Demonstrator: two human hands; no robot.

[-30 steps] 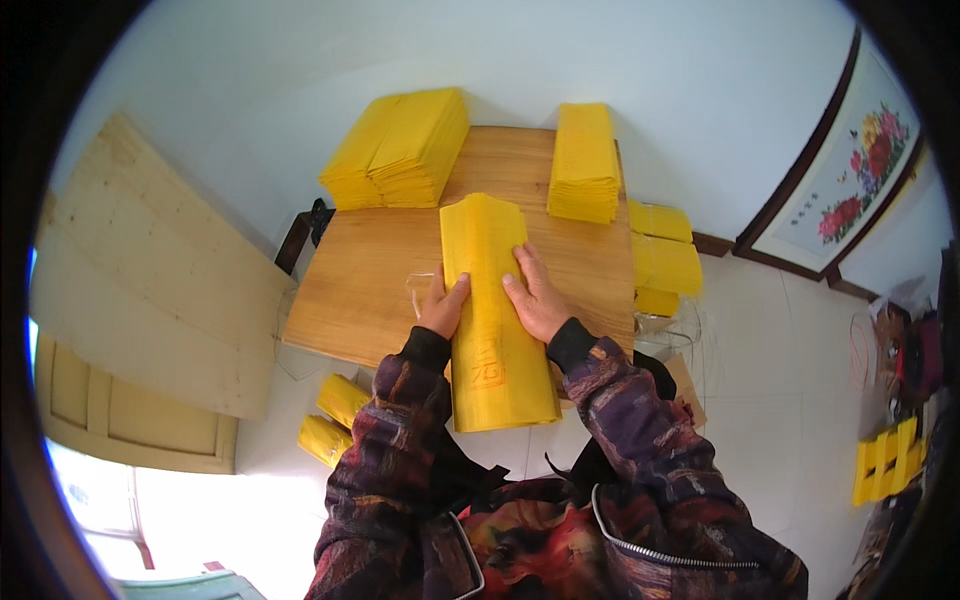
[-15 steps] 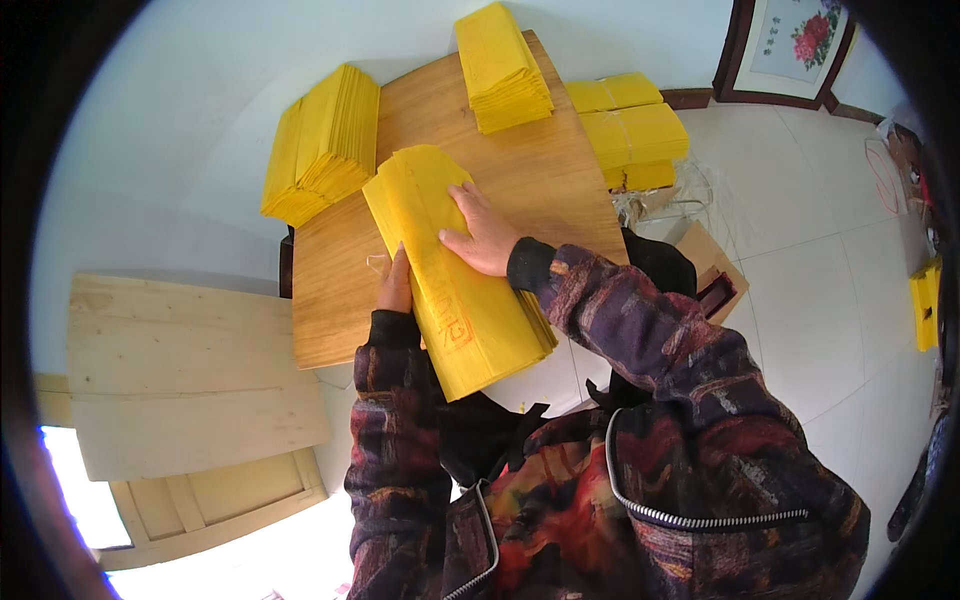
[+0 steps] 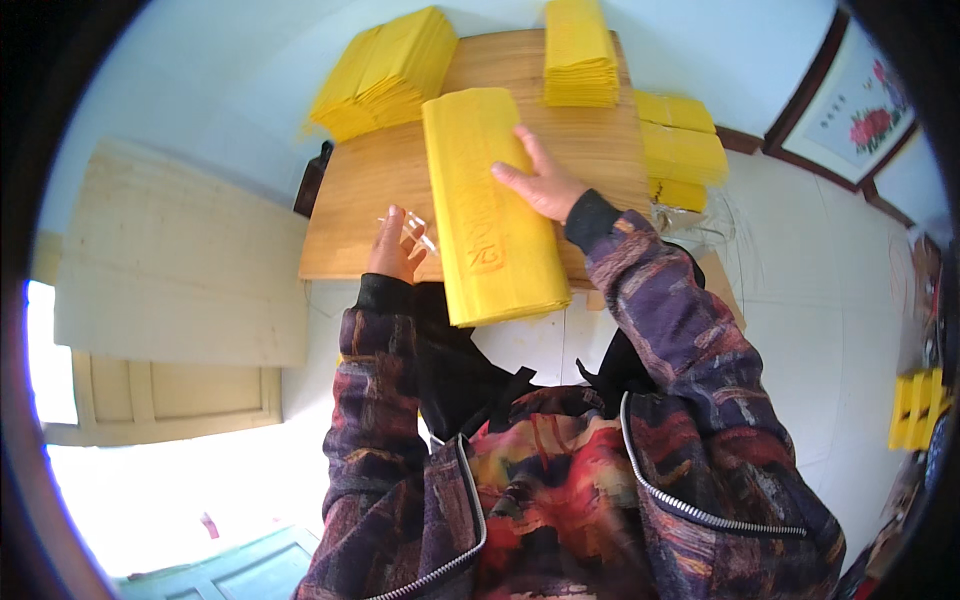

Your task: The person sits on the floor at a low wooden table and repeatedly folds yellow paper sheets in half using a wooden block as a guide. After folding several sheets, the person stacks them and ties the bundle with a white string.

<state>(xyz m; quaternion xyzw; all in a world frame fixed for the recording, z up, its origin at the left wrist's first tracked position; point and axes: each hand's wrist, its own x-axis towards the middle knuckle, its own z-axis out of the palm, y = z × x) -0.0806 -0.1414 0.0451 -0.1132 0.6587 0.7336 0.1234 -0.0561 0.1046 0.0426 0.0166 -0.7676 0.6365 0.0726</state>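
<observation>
A thick stack of yellow paper (image 3: 480,190), folded long and stamped in red on its upper face, lies slanted at the table's near edge, its near end sticking out past the edge. My right hand (image 3: 548,185) holds the stack by its right side, thumb and forefinger spread on top; the other fingers are hidden. To the left of the stack, apart from it, my left hand (image 3: 398,248) has its fingers curled round a thin clear plastic band (image 3: 424,238), which shows on both sides of the fingers. Their exact grip is hard to make out.
On the wooden table (image 3: 375,190) stand a yellow paper stack (image 3: 385,75) at back left and another (image 3: 580,55) at back right. Tied yellow bundles (image 3: 685,150) sit right of the table. A pale wooden board (image 3: 180,260) leans at left; a framed flower picture (image 3: 845,110) stands at right.
My left hand has come off the yellow stack and now has the clear band at its fingers. My right hand has slid toward the stack's right side. The whole view has shifted.
</observation>
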